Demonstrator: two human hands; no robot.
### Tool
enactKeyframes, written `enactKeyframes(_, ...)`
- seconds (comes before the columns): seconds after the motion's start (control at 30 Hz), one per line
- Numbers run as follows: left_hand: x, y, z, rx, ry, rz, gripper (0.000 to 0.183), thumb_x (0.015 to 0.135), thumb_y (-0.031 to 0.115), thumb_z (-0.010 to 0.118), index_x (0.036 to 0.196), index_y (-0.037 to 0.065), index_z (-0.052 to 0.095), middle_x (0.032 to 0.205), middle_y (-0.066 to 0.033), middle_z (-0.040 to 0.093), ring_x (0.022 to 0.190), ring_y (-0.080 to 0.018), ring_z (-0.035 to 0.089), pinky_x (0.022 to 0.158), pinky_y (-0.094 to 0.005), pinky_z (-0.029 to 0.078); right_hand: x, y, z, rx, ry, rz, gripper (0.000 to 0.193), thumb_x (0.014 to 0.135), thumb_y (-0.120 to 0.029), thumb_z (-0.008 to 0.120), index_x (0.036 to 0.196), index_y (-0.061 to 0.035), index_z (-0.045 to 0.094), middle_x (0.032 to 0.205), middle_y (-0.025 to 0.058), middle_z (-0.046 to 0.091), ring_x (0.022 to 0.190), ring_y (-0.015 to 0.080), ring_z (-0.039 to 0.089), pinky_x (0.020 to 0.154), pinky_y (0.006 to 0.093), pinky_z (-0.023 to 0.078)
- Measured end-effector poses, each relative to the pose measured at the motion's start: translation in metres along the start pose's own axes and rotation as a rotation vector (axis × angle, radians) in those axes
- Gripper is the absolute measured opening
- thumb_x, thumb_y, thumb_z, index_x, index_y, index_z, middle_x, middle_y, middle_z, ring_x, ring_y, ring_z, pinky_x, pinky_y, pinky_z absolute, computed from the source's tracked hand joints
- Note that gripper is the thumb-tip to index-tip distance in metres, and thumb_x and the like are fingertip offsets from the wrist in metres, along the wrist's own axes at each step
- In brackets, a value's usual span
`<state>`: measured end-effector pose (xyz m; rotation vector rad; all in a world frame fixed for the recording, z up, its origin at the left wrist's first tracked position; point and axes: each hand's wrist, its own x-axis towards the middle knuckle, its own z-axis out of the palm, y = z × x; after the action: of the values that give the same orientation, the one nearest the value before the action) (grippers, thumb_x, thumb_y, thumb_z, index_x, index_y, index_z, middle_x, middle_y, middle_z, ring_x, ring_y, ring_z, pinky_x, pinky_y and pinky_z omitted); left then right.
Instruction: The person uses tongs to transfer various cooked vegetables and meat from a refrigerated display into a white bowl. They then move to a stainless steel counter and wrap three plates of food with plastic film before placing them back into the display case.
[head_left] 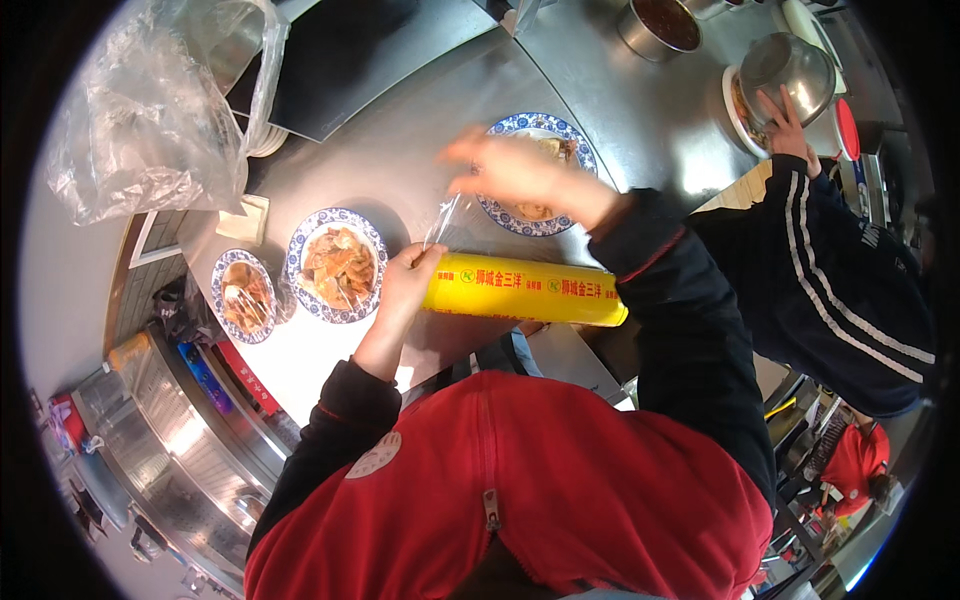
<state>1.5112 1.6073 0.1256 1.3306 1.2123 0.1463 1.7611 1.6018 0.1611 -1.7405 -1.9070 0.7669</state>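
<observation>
The left arm (350, 412) reaches ahead of the vest (600, 480), wrist bare, the left hand (404, 284) curled in a grip. The right arm (690, 325) bends farther out from the vest, the right hand (525, 175) motion-blurred, fingers pointing leftward.

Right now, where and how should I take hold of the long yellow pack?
Likely around its middle, from the near side: the yellow pack is long and narrow, lying left to right, and its near long side is uncovered. The left hand is at its left end, and the right sleeve passes close to its right end.
</observation>
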Motion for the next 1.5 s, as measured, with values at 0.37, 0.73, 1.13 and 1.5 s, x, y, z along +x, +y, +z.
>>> enactKeyframes(0.37,0.002,-0.002,0.001,0.161,0.083,0.083,0.029,0.087,0.027,0.058,0.092,-0.001,0.064,0.076,-0.0151,0.065,0.069,-0.0201,0.062,0.066,-0.0298,0.047,0.033,-0.035,0.051,0.174,-0.736,0.120,0.017,0.071,-0.013,0.071,0.082,-0.0017,0.067,0.071,0.0117,0.066,0.062,0.0235,0.064,0.058,0.0345,0.049)
enactKeyframes(0.73,0.004,0.002,-0.002,0.337,0.090,0.061,0.037,0.086,0.033,0.060,0.089,-0.004,0.065,0.076,-0.0183,0.064,0.070,-0.0263,0.062,0.066,-0.0327,0.047,0.008,-0.046,0.063,-0.076,-0.341,0.064,0.017,0.071,-0.014,0.064,0.077,0.0009,0.067,0.079,0.0197,0.065,0.077,0.0360,0.064,0.068,0.0429,0.051)
enactKeyframes(1.13,0.001,0.001,0.003,0.262,0.057,0.012,0.035,0.088,0.030,0.060,0.090,-0.005,0.064,0.073,-0.0117,0.065,0.065,-0.0135,0.059,0.061,-0.0269,0.046,0.012,-0.039,0.097,-0.197,-0.024,0.221,0.012,0.078,-0.008,0.051,0.081,-0.0011,0.060,0.075,0.0174,0.066,0.070,0.0320,0.066,0.059,0.0392,0.053)
enactKeyframes(1.5,-0.010,-0.014,0.004,0.108,0.122,-0.010,0.030,0.087,0.023,0.057,0.090,-0.006,0.063,0.076,-0.0161,0.064,0.068,-0.0191,0.060,0.064,-0.0300,0.046,-0.006,-0.075,0.134,-0.199,0.281,0.473,0.014,0.079,-0.007,0.049,0.092,-0.0014,0.051,0.089,0.0157,0.058,0.083,0.0287,0.061,0.071,0.0343,0.051)
